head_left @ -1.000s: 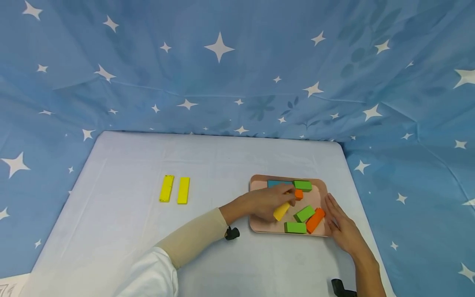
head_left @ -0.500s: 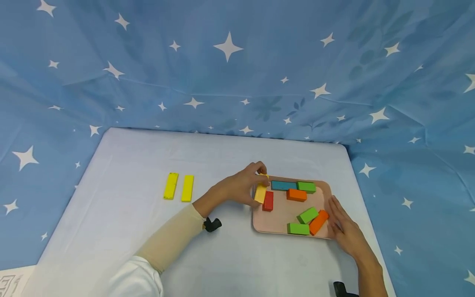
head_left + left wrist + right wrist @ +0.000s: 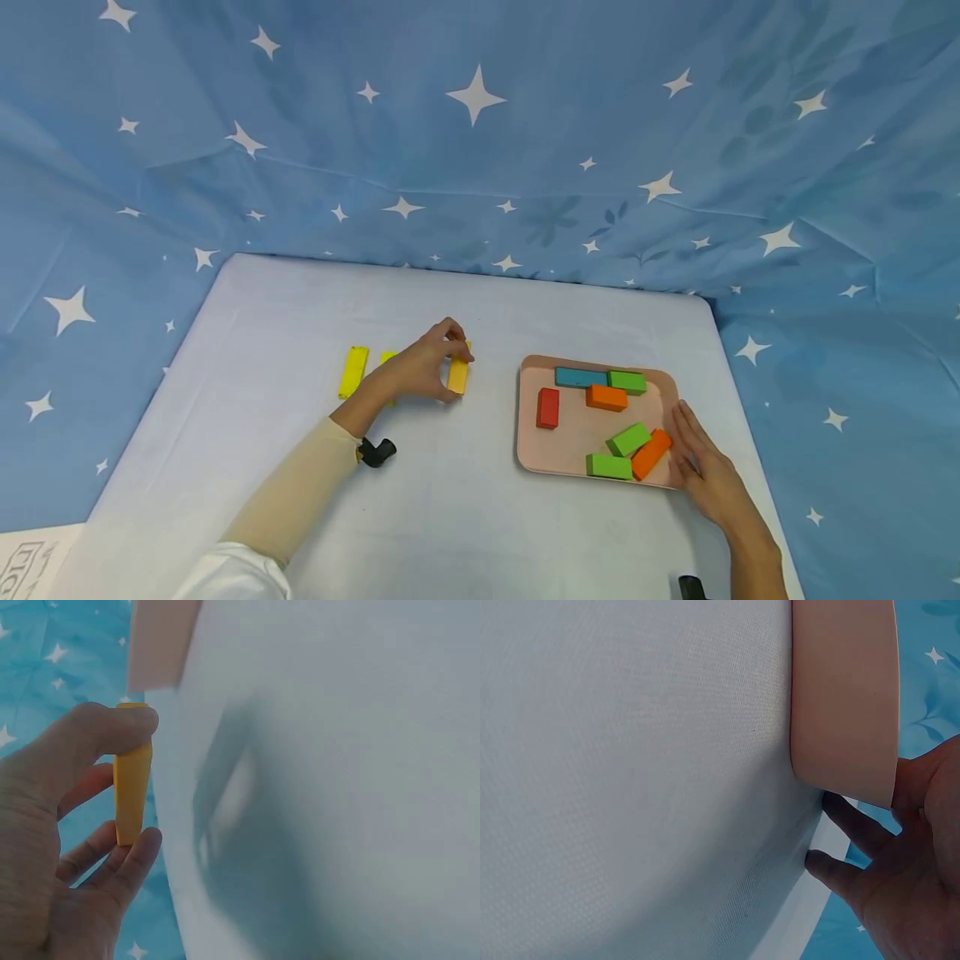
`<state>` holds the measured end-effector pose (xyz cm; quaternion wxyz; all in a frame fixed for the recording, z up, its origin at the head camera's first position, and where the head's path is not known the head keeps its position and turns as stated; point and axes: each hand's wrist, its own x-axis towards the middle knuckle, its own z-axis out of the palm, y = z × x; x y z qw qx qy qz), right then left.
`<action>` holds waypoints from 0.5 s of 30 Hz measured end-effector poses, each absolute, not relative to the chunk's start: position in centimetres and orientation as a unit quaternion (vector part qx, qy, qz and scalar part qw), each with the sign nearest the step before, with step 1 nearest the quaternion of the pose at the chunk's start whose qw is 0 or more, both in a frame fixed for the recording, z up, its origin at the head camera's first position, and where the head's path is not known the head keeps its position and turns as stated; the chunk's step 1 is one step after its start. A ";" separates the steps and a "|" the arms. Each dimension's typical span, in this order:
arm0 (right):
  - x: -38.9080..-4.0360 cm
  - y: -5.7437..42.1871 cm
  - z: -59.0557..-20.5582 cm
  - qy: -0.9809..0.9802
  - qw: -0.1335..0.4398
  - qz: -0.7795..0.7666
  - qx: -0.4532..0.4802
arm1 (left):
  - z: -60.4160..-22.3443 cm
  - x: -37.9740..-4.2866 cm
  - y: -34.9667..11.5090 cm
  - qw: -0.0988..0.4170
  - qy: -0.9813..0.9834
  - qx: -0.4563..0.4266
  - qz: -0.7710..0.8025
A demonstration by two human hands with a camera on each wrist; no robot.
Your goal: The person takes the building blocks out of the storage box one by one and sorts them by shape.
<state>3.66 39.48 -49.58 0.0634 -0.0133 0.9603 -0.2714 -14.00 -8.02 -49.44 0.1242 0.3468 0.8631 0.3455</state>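
My left hand [image 3: 414, 372] pinches a yellow-orange block [image 3: 459, 375] by its two ends, over the table left of the pink tray. In the left wrist view the thumb lies on one end of it and fingertips on the other, while a hand shadow falls on the cloth. My right hand [image 3: 718, 487], fingers extended, rests against the right end of the tray [image 3: 558, 452]. Inside the tray are a red block [image 3: 548, 408], a blue block [image 3: 579, 377], two orange blocks [image 3: 606, 397] and three green blocks [image 3: 628, 439].
Two flat yellow blocks lie at the left: one yellow block [image 3: 353, 372] in full view, the other yellow block [image 3: 387, 357] partly hidden behind my left hand. White cloth [image 3: 450, 500] covers the table. A starry blue curtain [image 3: 375, 150] hangs along the back and sides.
My left hand has lifted the yellow-orange block out of the tray and carried it left across the table. The right hand has stayed at the tray's right end.
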 end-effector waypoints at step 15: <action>3.4 39.5 -49.9 0.962 0.069 -0.263 -0.011 | -50.1 -12.9 -11.7 0.127 0.877 0.305 0.347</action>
